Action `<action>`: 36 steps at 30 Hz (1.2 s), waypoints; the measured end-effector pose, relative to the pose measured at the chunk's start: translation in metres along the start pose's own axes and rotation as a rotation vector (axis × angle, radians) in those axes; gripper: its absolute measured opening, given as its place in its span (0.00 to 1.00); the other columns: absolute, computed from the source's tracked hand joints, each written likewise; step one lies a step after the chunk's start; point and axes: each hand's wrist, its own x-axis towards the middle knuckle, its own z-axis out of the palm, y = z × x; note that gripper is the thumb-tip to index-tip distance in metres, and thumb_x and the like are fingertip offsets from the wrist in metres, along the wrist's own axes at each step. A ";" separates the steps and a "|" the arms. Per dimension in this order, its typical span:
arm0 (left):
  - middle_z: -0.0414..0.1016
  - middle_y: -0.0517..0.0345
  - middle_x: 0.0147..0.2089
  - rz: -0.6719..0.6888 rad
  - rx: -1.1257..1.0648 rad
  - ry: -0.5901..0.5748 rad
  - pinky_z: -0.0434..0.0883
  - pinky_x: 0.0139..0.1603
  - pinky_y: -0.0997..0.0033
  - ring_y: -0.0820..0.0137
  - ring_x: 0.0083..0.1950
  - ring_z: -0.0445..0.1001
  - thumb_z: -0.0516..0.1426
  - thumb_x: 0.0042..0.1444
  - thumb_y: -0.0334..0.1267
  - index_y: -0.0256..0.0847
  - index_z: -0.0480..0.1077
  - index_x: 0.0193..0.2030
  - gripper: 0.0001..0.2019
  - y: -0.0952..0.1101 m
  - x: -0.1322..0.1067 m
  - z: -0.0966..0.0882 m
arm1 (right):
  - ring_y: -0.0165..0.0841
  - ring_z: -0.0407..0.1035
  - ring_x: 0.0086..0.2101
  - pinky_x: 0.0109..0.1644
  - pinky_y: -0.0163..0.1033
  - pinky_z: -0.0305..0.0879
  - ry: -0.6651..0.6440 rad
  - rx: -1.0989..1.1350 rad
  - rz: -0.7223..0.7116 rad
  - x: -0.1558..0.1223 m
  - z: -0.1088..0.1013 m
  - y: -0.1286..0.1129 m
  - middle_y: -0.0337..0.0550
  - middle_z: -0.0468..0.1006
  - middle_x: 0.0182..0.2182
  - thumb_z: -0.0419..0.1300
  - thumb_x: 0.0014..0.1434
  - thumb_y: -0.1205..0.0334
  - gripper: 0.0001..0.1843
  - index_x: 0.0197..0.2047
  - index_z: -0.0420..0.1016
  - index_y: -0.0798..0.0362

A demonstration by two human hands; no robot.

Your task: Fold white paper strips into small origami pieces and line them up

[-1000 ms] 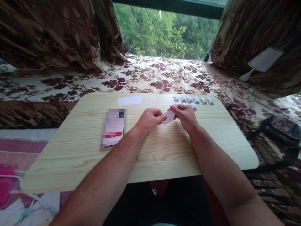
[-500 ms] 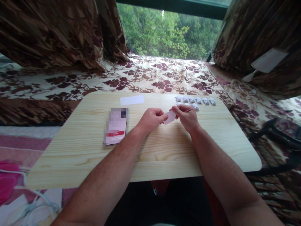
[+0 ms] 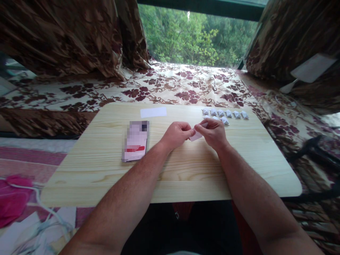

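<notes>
Between my two hands is a small piece of white paper [image 3: 196, 136], held just above the table. My left hand [image 3: 178, 134] pinches its left edge between thumb and fingers. On the other side my right hand [image 3: 214, 132] is closed on the paper, its thumb pressed near the upper edge and close to the left thumb. The fingers cover much of the paper, so its exact shape is partly hidden. Behind my right hand stand small folded white paper shapes [image 3: 228, 113] in two rows, the nearer row partly covered by the hand.
A flat white paper strip [image 3: 153, 112] lies at the table's back edge. Left of my forearm rests a phone [image 3: 136, 141], partly blurred. The wooden table [image 3: 87, 166] has rounded corners. White cables [image 3: 39, 202] and a pink cloth [image 3: 13, 200] lie at lower left.
My right thumb and fingers have shifted over the paper toward my left hand, covering more of it. The whole view has moved slightly, so the table appears further right.
</notes>
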 end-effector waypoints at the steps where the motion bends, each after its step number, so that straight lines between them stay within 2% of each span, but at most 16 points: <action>1: 0.69 0.62 0.21 -0.007 -0.015 -0.004 0.58 0.26 0.75 0.77 0.23 0.63 0.62 0.50 0.43 0.36 0.71 0.23 0.13 0.000 0.000 0.000 | 0.24 0.58 0.19 0.24 0.34 0.55 -0.006 -0.005 -0.005 0.000 0.000 0.000 0.33 0.69 0.16 0.70 0.49 0.59 0.11 0.23 0.75 0.55; 5: 0.69 0.62 0.20 -0.023 -0.043 0.011 0.58 0.26 0.75 0.77 0.23 0.64 0.63 0.49 0.43 0.36 0.71 0.23 0.12 0.000 0.000 -0.002 | 0.26 0.60 0.20 0.25 0.34 0.55 -0.014 -0.043 0.002 0.001 -0.003 -0.001 0.35 0.71 0.18 0.70 0.50 0.55 0.13 0.24 0.77 0.56; 9: 0.70 0.62 0.21 -0.032 -0.001 0.058 0.59 0.26 0.74 0.76 0.24 0.64 0.63 0.48 0.42 0.36 0.73 0.24 0.11 0.000 0.001 -0.004 | 0.26 0.59 0.20 0.25 0.35 0.52 -0.056 -0.161 0.006 0.002 -0.006 -0.004 0.37 0.69 0.17 0.64 0.58 0.46 0.22 0.23 0.77 0.56; 13: 0.69 0.62 0.21 -0.032 -0.068 0.142 0.60 0.26 0.74 0.76 0.24 0.64 0.65 0.47 0.43 0.36 0.74 0.25 0.12 -0.002 0.003 -0.001 | 0.27 0.60 0.21 0.25 0.35 0.52 -0.008 -0.200 0.007 0.002 -0.007 -0.006 0.37 0.68 0.16 0.61 0.60 0.43 0.24 0.27 0.80 0.56; 16: 0.71 0.61 0.23 -0.058 -0.214 0.218 0.62 0.26 0.74 0.75 0.25 0.66 0.67 0.45 0.45 0.36 0.73 0.27 0.13 -0.005 0.006 0.000 | 0.27 0.61 0.21 0.25 0.35 0.55 -0.023 -0.158 0.024 0.001 -0.007 -0.007 0.39 0.69 0.17 0.60 0.60 0.43 0.24 0.29 0.83 0.56; 19: 0.73 0.60 0.26 -0.092 -0.347 0.263 0.64 0.26 0.75 0.74 0.28 0.68 0.70 0.41 0.46 0.37 0.72 0.28 0.16 -0.007 0.009 -0.003 | 0.30 0.66 0.23 0.28 0.37 0.62 -0.089 0.037 0.044 0.001 -0.010 -0.009 0.42 0.74 0.20 0.58 0.61 0.44 0.23 0.35 0.84 0.55; 21: 0.73 0.59 0.27 -0.101 -0.412 0.238 0.63 0.26 0.75 0.75 0.28 0.68 0.70 0.41 0.46 0.37 0.73 0.28 0.16 -0.007 0.009 -0.007 | 0.33 0.70 0.27 0.30 0.38 0.66 -0.153 0.232 0.058 0.002 -0.013 -0.011 0.43 0.77 0.24 0.56 0.61 0.48 0.22 0.46 0.83 0.53; 23: 0.74 0.58 0.29 -0.106 -0.455 0.157 0.63 0.26 0.76 0.76 0.28 0.69 0.70 0.43 0.45 0.36 0.76 0.31 0.15 -0.006 0.008 -0.010 | 0.34 0.71 0.27 0.31 0.39 0.68 -0.242 0.310 0.071 0.003 -0.016 -0.013 0.41 0.79 0.27 0.61 0.57 0.55 0.19 0.49 0.82 0.50; 26: 0.77 0.55 0.32 -0.114 -0.472 -0.015 0.63 0.27 0.75 0.75 0.29 0.71 0.69 0.45 0.45 0.36 0.79 0.38 0.16 -0.004 0.005 -0.012 | 0.32 0.71 0.26 0.30 0.37 0.67 -0.335 0.309 0.075 0.003 -0.019 -0.015 0.41 0.80 0.29 0.69 0.49 0.62 0.12 0.40 0.83 0.51; 28: 0.78 0.52 0.33 -0.115 -0.457 -0.094 0.65 0.28 0.75 0.73 0.30 0.72 0.69 0.46 0.45 0.36 0.80 0.40 0.17 -0.004 0.004 -0.013 | 0.31 0.71 0.28 0.30 0.36 0.67 -0.389 0.289 0.079 0.003 -0.021 -0.016 0.41 0.80 0.29 0.71 0.49 0.63 0.07 0.35 0.83 0.52; 30: 0.79 0.51 0.34 -0.113 -0.438 -0.117 0.66 0.30 0.74 0.72 0.31 0.73 0.69 0.46 0.45 0.36 0.81 0.41 0.18 -0.005 0.004 -0.013 | 0.29 0.71 0.28 0.31 0.35 0.67 -0.442 0.270 0.086 0.002 -0.023 -0.017 0.41 0.80 0.28 0.71 0.51 0.62 0.06 0.34 0.83 0.53; 36: 0.78 0.53 0.32 -0.092 -0.394 -0.066 0.67 0.31 0.73 0.73 0.30 0.73 0.69 0.46 0.45 0.36 0.80 0.38 0.16 -0.007 0.005 -0.013 | 0.29 0.71 0.27 0.31 0.35 0.68 -0.563 0.209 0.142 0.002 -0.029 -0.021 0.42 0.80 0.28 0.75 0.48 0.58 0.14 0.36 0.82 0.55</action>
